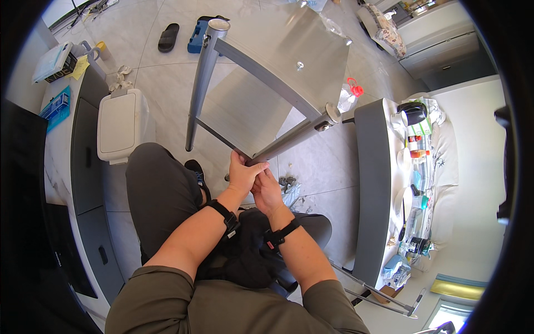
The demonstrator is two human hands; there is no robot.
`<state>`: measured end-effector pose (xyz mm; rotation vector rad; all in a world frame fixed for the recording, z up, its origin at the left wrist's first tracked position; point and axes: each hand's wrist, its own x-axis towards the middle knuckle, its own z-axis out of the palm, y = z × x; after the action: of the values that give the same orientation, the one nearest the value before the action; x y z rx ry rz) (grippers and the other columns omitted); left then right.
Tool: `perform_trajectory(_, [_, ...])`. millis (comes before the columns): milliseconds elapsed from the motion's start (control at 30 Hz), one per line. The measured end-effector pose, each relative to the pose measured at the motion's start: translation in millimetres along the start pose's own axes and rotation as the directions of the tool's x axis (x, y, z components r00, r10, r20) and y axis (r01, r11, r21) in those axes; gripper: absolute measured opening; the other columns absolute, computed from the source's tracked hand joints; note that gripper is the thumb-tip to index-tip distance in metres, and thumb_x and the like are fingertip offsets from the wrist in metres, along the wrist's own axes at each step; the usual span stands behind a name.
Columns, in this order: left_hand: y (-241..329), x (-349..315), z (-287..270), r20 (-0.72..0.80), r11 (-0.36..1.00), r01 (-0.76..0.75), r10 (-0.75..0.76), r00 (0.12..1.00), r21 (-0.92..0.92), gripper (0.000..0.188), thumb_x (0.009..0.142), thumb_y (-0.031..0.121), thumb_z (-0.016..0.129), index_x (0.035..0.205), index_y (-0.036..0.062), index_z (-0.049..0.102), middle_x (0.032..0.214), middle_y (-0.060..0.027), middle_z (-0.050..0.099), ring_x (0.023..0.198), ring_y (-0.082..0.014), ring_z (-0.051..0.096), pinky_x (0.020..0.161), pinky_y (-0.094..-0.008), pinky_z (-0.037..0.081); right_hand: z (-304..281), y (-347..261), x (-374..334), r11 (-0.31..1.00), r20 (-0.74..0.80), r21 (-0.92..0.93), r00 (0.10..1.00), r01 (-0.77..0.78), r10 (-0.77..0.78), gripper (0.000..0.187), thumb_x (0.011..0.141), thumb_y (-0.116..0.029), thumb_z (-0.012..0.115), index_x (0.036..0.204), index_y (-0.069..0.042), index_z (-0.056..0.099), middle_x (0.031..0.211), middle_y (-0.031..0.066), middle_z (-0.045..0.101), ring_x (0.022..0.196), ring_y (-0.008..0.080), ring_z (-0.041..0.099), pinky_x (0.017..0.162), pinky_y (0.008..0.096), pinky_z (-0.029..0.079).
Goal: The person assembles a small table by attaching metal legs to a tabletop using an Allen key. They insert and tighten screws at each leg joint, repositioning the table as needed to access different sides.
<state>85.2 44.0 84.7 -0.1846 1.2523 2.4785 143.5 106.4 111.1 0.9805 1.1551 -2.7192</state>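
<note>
In front of me stands a grey metal rack (264,83) with round tubular legs and flat panels, tilted in this view. At its near lower corner, my left hand (241,177) is closed around the joint of the thin lower rail (219,135) and the near tubular leg (286,140). Just beside it my right hand (267,193) has its fingers bunched together under the end of that leg, touching my left hand. What those fingertips pinch, if anything, is hidden. A small shiny screw or fitting (300,65) shows on the upper panel.
A white lidded bin (123,123) stands left, beside a grey drawer cabinet (92,161). At right, a long table (371,189) bears bottles, cups and bags. A red-capped clear bottle (349,96) is near the rack. A black slipper (168,38) and blue case (198,37) lie beyond.
</note>
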Motion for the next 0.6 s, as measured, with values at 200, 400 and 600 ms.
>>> perform_trajectory(200, [3.4, 0.6, 3.7, -0.004, 0.996, -0.012, 0.013, 1.000, 0.083, 0.063, 0.066, 0.002, 0.077, 0.114, 0.0023, 0.036, 0.110, -0.0103, 0.053, 0.103, -0.0194, 0.052, 0.089, -0.0322, 0.045, 0.2, -1.3, 5.2, 0.952, -0.103, -0.288, 0.985, 0.107, -0.142, 0.018, 0.096, -0.020, 0.044, 0.104, -0.005, 0.049, 0.075, -0.0024, 0.052, 0.067, 0.0063, 0.047, 0.062, 0.0239, 0.039])
perform_trajectory(400, [9.7, 0.8, 3.6, -0.001, 0.996, 0.005, -0.005, 1.000, 0.090, 0.062, 0.065, 0.006, 0.080, 0.109, -0.0001, 0.037, 0.104, -0.0115, 0.056, 0.098, -0.0191, 0.055, 0.085, -0.0311, 0.047, -1.8, 0.8, 1.9, 0.694, -0.056, -0.661, 0.903, 0.287, -0.426, 0.024, 0.095, -0.021, 0.048, 0.100, 0.002, 0.052, 0.092, 0.0059, 0.058, 0.085, 0.0099, 0.050, 0.076, 0.0236, 0.041])
perform_trajectory(600, [14.3, 1.5, 9.1, -0.016, 0.996, -0.080, 0.081, 0.997, 0.041, 0.063, 0.064, 0.009, 0.082, 0.109, -0.0003, 0.038, 0.102, -0.0114, 0.057, 0.096, -0.0189, 0.056, 0.085, -0.0308, 0.047, 7.1, -10.6, 0.1, 0.582, -0.038, -0.770, 0.893, 0.260, -0.449, 0.023, 0.093, -0.018, 0.050, 0.099, 0.003, 0.053, 0.089, 0.0064, 0.059, 0.082, 0.0109, 0.051, 0.074, 0.0249, 0.042])
